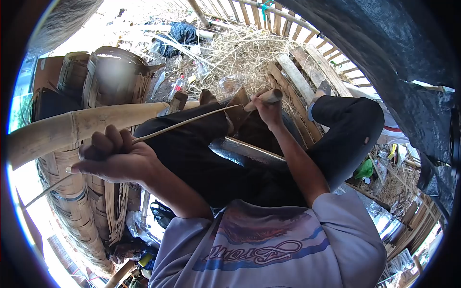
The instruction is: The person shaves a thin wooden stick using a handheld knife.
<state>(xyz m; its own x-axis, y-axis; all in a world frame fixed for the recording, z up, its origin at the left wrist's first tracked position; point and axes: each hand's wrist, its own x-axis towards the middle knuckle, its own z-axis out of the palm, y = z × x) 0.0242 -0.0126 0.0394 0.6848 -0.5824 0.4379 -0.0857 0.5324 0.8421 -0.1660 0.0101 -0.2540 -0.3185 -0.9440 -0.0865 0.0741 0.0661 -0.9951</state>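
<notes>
My left hand (113, 153) is closed around a thin bamboo strip (187, 121), fingers curled and thumb stretched out to the left. The strip's tail runs out past the thumb to the lower left; its other end reaches the knife near my right hand. In my right hand (268, 109) is the thick round wooden handle of a knife (270, 96). A brownish, blade-like part shows left of the handle, its edge hard to make out. Both hands are above my spread legs, in dark trousers (192, 153).
A thick bamboo pole (96, 122) crosses at the left, beside woven bamboo baskets (77, 206). Straw (245, 53), wooden planks (295, 72) and a plastic bottle (177, 85) lie ahead. A slatted bamboo fence (288, 24) stands behind, and dark sheeting (384, 53) hangs at the right.
</notes>
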